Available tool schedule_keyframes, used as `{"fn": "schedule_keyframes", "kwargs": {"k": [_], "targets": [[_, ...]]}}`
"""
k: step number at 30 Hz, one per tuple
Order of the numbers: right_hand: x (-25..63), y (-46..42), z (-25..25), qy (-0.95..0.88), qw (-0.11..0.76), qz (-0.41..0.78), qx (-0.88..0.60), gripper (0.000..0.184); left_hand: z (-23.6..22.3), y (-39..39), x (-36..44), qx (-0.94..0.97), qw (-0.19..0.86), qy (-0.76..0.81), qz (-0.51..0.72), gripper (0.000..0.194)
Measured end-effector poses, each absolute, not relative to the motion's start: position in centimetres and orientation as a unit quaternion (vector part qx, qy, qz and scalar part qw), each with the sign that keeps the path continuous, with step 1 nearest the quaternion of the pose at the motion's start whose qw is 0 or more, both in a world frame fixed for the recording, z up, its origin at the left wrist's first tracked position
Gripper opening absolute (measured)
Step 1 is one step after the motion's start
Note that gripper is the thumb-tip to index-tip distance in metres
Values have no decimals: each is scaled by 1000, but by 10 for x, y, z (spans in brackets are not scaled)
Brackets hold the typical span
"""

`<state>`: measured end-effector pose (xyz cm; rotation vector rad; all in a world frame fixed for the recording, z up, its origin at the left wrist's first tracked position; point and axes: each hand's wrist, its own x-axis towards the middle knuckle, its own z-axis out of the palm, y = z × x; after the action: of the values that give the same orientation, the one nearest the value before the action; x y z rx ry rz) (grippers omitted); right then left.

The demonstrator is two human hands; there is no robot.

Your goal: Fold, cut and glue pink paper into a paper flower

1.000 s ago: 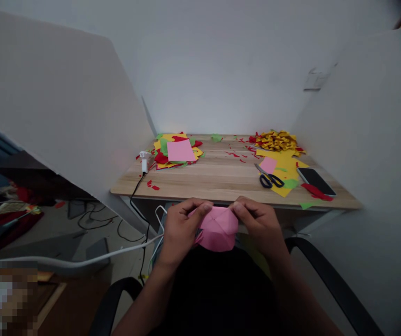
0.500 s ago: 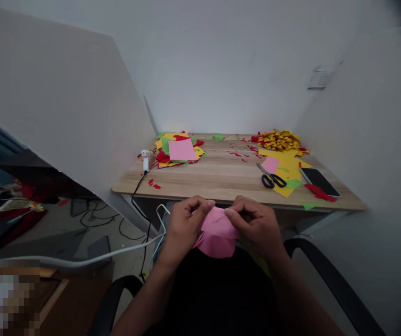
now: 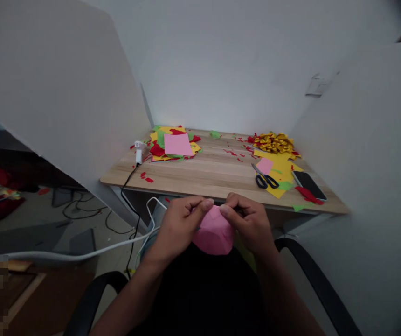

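A piece of pink paper [image 3: 215, 235] hangs between my hands, just in front of the desk's near edge and above my lap. Its surface is creased and its lower edge is rounded. My left hand [image 3: 186, 219] pinches the upper left edge between thumb and fingers. On the upper right edge, my right hand [image 3: 247, 218] closes thumb and curled fingers. Both thumbs lie close together at the top of the paper. The fingertips behind the paper are hidden.
The wooden desk [image 3: 200, 175] bears a pink sheet [image 3: 178, 144] on coloured scraps, scissors [image 3: 265, 178], a phone [image 3: 310, 183], yellow paper [image 3: 284, 163] and a heap of yellow paper pieces [image 3: 275, 143]. A white cable [image 3: 81, 255] crosses at left. Chair armrests [image 3: 312, 270] flank me.
The view has shifted slightly, so the desk and its things sit a little further left. Both hands keep hold of the pink paper, with the thumbs a little closer together.
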<state>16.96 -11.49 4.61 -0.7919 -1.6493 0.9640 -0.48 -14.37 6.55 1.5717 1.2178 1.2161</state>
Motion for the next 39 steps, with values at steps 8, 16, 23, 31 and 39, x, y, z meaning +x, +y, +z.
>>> {"fn": "schedule_keyframes", "kwargs": {"k": [8,16,23,31,39], "targets": [[171,-112,39,-698,498,381,-346,29,68,-140,-11,598,426,508,451,18],[174,-109,35,-742,551,277,-262,17,67,-141,-8,635,330,475,512,11],[186,-115,44,-749,582,152,-276,6,64,-140,3,667,268,427,548,12],[198,-122,39,-687,628,-153,-331,27,67,-134,0,657,379,420,498,50],[172,-125,33,-712,664,14,-230,18,66,-138,22,531,457,415,581,31]]}}
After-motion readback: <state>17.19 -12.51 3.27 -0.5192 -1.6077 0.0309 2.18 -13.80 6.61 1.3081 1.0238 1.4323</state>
